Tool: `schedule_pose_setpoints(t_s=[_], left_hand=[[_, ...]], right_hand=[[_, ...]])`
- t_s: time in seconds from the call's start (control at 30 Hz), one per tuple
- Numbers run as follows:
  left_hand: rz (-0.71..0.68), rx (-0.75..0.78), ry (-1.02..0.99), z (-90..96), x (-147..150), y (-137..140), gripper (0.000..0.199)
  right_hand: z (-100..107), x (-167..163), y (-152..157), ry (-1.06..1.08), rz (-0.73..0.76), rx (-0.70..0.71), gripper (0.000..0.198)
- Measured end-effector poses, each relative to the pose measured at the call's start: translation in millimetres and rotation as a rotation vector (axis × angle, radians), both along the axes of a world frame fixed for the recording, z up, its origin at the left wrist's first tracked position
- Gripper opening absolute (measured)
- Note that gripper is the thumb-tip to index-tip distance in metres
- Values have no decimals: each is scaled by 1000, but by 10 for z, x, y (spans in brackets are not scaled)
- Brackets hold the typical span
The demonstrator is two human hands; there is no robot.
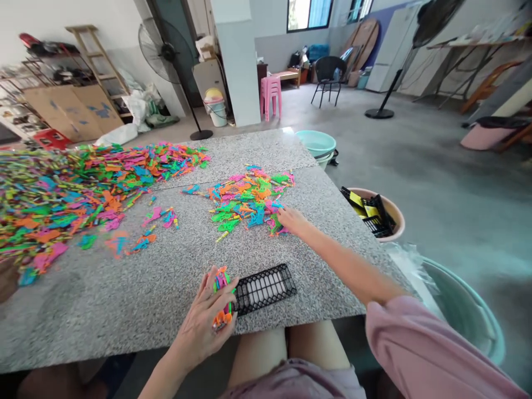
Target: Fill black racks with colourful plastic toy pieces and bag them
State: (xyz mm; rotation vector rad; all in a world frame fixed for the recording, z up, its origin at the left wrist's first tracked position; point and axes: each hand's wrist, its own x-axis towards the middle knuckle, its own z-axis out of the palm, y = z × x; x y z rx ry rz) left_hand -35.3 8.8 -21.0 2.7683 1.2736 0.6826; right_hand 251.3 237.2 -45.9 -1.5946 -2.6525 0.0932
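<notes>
My left hand [206, 311] is curled over the left end of a small black lattice basket [266, 288], its fingers around a bunch of bright plastic pieces [222, 280] in pink, green, blue and orange. The basket lies tilted across the speckled table near its front edge; its right part shows bare slats. Out ahead, my right hand [292, 220] reaches to the right edge of a smaller heap of the same plastic pieces [245, 194]. Its fingertips close at a pink and blue piece [274, 205]; the exact grip is partly hidden.
A much larger heap of plastic pieces [83, 188] covers the table's left side, with a few loose ones between. Another person's hand [7, 277] is at the left edge. Right of the table stand a tub of black baskets [374, 213] and a green tub [461, 305].
</notes>
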Motion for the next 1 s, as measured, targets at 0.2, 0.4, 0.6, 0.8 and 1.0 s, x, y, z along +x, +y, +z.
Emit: schedule_pose_setpoints(t_s=[0.2, 0.4, 0.6, 0.8, 1.0], left_hand=[[59, -86, -124, 6, -9, -60, 28], [10, -171, -178, 10, -24, -55, 31], [-6, -193, -156, 23, -49, -77, 38], [13, -192, -194, 11, -47, -76, 36], [0, -189, -205, 16, -30, -67, 31]], right_hand=[[-169, 55, -464, 417, -115, -25, 16], [-381, -677, -1877, 924, -162, -595, 11], [-394, -1121, -2105, 670, 19, -414, 14], [-259, -1056, -2019, 593, -77, -457, 14], [-315, -1080, -2013, 687, -60, -470, 11]])
